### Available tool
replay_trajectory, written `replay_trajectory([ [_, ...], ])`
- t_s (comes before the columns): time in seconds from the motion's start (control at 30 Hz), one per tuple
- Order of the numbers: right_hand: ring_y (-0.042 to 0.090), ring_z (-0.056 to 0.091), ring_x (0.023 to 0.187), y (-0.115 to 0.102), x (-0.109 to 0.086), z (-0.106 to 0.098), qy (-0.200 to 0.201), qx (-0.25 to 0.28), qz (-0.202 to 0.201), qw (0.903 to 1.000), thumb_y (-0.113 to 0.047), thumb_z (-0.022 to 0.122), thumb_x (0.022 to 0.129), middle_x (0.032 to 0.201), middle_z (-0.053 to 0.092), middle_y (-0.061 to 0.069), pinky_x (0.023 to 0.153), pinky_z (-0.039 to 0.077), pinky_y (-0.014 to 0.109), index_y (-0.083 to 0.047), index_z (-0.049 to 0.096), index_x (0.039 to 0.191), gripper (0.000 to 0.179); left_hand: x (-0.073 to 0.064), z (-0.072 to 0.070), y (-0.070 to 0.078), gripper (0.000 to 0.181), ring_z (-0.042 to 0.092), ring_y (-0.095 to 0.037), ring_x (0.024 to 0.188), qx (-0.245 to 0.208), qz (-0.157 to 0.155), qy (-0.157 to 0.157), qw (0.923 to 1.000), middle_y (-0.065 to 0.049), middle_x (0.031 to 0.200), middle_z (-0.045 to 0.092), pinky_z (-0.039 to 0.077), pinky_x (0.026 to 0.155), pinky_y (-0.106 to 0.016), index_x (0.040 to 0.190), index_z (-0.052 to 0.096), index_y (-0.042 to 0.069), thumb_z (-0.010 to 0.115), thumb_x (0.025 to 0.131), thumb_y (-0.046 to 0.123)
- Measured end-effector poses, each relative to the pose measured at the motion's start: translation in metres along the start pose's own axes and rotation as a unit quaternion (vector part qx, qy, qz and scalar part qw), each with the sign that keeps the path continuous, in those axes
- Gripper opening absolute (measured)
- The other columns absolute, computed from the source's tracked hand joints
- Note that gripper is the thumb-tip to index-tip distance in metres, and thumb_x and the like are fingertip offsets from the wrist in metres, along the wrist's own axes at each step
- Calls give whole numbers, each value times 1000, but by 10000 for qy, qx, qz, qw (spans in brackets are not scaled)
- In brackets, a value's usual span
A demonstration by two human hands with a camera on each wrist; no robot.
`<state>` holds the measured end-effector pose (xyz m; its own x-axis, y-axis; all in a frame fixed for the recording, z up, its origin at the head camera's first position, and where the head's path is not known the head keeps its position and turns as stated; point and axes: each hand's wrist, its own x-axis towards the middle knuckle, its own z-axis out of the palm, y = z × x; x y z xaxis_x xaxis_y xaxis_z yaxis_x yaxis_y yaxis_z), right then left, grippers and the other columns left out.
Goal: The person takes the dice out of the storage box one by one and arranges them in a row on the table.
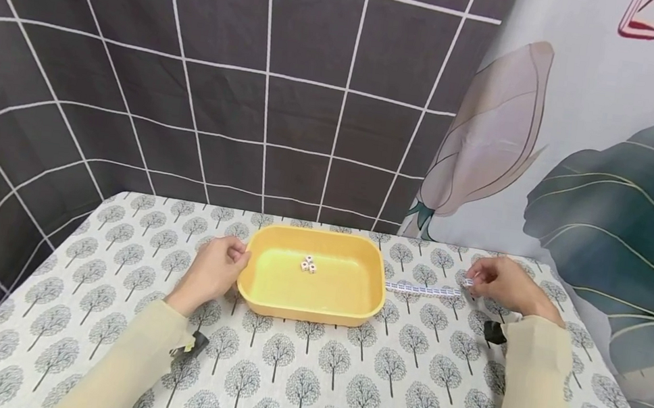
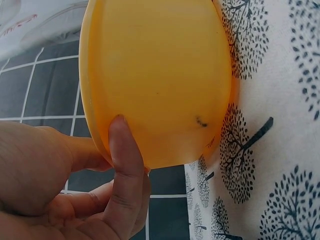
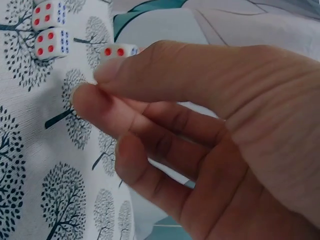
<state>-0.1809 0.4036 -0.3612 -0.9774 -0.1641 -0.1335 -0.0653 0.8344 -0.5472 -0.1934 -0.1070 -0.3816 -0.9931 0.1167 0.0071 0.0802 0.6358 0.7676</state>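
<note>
A yellow plastic basin (image 1: 307,315) stands on the table, with a small cluster of white dice (image 1: 308,265) on its floor. At the basin's left end, my left hand (image 1: 216,271) pinches the rim; the left wrist view shows fingers (image 2: 125,155) against the basin's outer wall (image 2: 160,75). To the right of the basin runs a straight row of dice (image 1: 423,289). My right hand (image 1: 501,283) is at the far end of that row, pinching a single die (image 3: 119,51) partly hidden by the thumb. In the right wrist view this die is apart from the row's last die (image 3: 52,43).
A white cloth (image 1: 304,392) printed with grey trees covers the table. Behind it hangs a dark curtain (image 1: 211,101) with white grid lines. A flower-patterned sheet (image 1: 577,262) hangs along the right side.
</note>
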Motion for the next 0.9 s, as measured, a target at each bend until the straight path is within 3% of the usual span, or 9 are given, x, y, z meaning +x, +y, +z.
replay_trajectory([
  [0.3,12,55,73,11,1,5,-357,88,170,9992,-3,73,85,87,66,6,61,48,23,2,67,108,25,0,1,-1,22,61,-13,61,9,23,23,10000,-18,95,68,57,52,-24,111,64,-7,59,100,11],
  [0.5,9,53,70,14,4,8,-506,175,83,9985,-2,72,87,82,65,4,61,46,23,3,67,105,19,1,1,-1,21,61,-12,59,18,35,23,10000,-18,94,68,56,51,-24,110,64,-7,59,100,10],
  [0.9,11,52,72,13,7,12,-561,103,73,9983,-2,72,88,82,62,4,63,46,24,1,67,103,16,1,0,0,21,62,-14,67,60,-22,12,10000,-18,97,68,57,56,-24,111,64,-7,59,100,11],
])
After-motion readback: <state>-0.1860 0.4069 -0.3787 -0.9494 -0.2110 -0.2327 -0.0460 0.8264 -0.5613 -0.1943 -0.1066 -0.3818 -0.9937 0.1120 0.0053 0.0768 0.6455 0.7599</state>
